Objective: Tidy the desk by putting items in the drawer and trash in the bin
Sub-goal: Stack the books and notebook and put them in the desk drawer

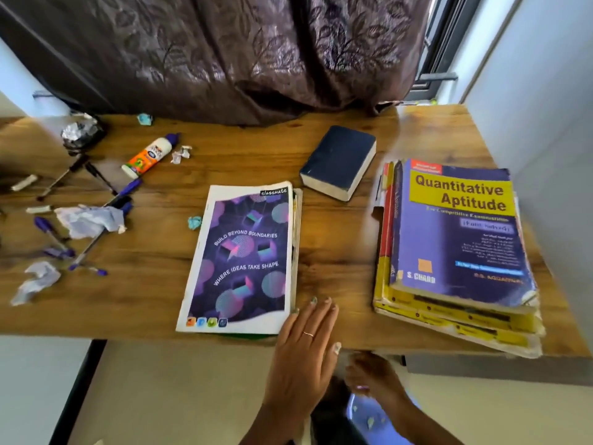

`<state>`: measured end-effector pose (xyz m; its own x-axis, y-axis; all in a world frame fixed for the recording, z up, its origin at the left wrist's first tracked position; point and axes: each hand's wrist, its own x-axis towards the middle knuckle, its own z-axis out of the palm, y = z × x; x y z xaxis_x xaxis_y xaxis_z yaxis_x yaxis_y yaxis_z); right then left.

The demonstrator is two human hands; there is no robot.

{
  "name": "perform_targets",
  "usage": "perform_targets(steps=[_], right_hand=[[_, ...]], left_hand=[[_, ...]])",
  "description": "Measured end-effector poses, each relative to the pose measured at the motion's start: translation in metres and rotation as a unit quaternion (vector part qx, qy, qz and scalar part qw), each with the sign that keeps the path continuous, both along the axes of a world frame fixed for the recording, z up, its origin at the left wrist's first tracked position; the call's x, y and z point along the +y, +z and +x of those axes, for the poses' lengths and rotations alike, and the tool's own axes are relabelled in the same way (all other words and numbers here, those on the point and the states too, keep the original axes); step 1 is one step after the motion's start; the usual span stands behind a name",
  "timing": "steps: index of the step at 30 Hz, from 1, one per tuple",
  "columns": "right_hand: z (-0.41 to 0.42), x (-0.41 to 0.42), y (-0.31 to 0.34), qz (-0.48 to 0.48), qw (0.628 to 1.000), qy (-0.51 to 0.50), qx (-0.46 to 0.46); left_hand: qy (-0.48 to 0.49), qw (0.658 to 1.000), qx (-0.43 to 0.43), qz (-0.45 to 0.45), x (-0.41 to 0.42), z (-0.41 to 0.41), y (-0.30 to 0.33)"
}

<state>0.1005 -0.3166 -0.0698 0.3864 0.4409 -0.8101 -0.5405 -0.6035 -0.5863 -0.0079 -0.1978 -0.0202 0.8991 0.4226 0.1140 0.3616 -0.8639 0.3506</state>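
Nearest the viewer, the left hand was laid flat over the front edge of the wooden desk, fingers straight and gripping nothing, its fingertips just beside the lower right corner of the Classmate notebook. The right hand was held below the desk edge; it was blurred, and whether its fingers were curled or holding anything could not be told. Neither drawer nor bin was shown.

The task was judged to be barely begun, since every item was seen still on the desk. To the right, a stack of textbooks, topped by "Quantitative Aptitude", was set near the front corner. Beyond the notebook a thick dark blue book was lying closed. A small blue paper ball was placed just left of the notebook. On the left side, crumpled paper, a second wad and scattered pens were left mingled. Farther back, a glue bottle was lying on its side, with torn paper scraps beside it, a foil ball and another blue scrap near the curtain.
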Motion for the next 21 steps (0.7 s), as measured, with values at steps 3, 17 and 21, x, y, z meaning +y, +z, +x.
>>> perform_targets(steps=[3,17,21], right_hand=[[0.004,0.008,-0.029,-0.009,0.980,-0.127,0.154],[-0.038,0.004,-0.062,0.126,0.914,-0.345,0.170],[-0.063,-0.023,-0.060,0.118,0.918,-0.335,0.179]], left_hand=[[0.005,1.000,0.001,0.026,-0.001,-0.003,-0.003],[-0.011,0.997,0.030,0.068,-0.019,-0.074,-0.010],[0.023,0.999,0.031,0.030,-0.022,-0.106,-0.013]])
